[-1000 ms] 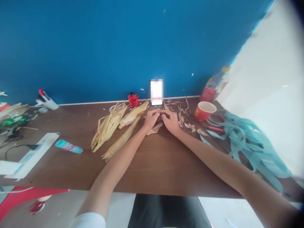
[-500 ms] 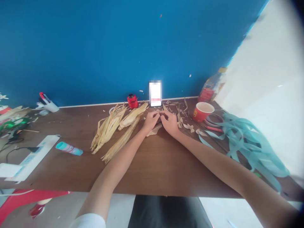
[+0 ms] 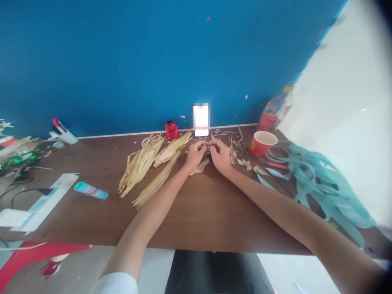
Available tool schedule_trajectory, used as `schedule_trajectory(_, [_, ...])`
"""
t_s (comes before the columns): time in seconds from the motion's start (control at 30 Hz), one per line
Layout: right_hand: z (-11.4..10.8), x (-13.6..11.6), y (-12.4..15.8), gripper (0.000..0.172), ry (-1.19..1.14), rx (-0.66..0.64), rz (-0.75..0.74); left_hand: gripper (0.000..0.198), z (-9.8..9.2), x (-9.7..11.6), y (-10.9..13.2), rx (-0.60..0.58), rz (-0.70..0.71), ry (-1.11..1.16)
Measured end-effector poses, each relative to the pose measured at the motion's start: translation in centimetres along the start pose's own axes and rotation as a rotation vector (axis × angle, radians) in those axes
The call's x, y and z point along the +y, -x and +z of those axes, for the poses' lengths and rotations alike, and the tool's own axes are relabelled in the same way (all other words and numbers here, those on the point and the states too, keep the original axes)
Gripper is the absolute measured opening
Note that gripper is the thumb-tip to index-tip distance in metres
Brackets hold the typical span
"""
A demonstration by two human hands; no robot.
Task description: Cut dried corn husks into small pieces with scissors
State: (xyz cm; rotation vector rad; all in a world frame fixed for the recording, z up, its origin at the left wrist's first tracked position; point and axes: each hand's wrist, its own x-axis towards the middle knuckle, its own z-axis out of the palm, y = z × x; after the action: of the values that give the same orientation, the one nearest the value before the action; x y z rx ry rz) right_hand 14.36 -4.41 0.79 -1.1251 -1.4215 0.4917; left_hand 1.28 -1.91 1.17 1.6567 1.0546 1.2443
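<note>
My left hand [image 3: 195, 154] and my right hand [image 3: 221, 156] meet at the far middle of the brown table [image 3: 196, 212], fingers curled and pinched together around a small dark object [image 3: 208, 153] that I cannot make out. A pale strip of dried corn husk [image 3: 199, 166] lies under my left hand. A pile of dried corn husks [image 3: 150, 163] spreads out just left of my hands. A phone [image 3: 201, 119] leans upright against the blue wall right behind them.
A red spool [image 3: 171, 130] stands by the wall, a red paper cup [image 3: 262, 143] and a plastic bottle [image 3: 273, 109] at right. Teal paper strips [image 3: 318, 183] cover the right side. Husk scraps [image 3: 237, 152] lie near the cup. A teal tube [image 3: 90, 190] and a power strip [image 3: 39, 204] lie at left.
Both hands stay pinched together on the same spot; the fingers shift slightly. The view has drifted a little.
</note>
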Motion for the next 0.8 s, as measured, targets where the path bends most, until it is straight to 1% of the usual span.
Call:
schedule_trajectory(0.17, [-0.02, -0.04, 0.04, 0.022, 0.005, -0.007, 0.002, 0.016, -0.12, -0.26, -0.1, 0.034, 0.009, -0.002])
schedule_trajectory(0.33, [0.0, -0.09, 0.01, 0.021, 0.011, -0.026, 0.006, 0.017, -0.17, -0.21, -0.13, 0.076, -0.017, 0.02])
schedule_trajectory(0.4, [0.03, -0.04, -0.04, 0.023, -0.001, -0.039, 0.013, 0.018, -0.13, -0.06, -0.14, 0.067, -0.006, 0.037])
schedule_trajectory(0.53, [0.1, 0.16, -0.17, 0.023, -0.005, -0.028, 0.028, 0.028, -0.06, 0.12, -0.15, 0.023, -0.002, 0.09])
schedule_trajectory(0.67, [0.1, 0.26, -0.2, 0.02, -0.005, -0.011, 0.035, 0.037, -0.03, -0.26, -0.17, -0.016, -0.032, 0.137])
schedule_trajectory(0.8, [0.13, 0.19, -0.2, 0.021, 0.027, 0.005, 0.005, 0.048, 0.0, -0.61, -0.19, -0.051, -0.07, 0.149])
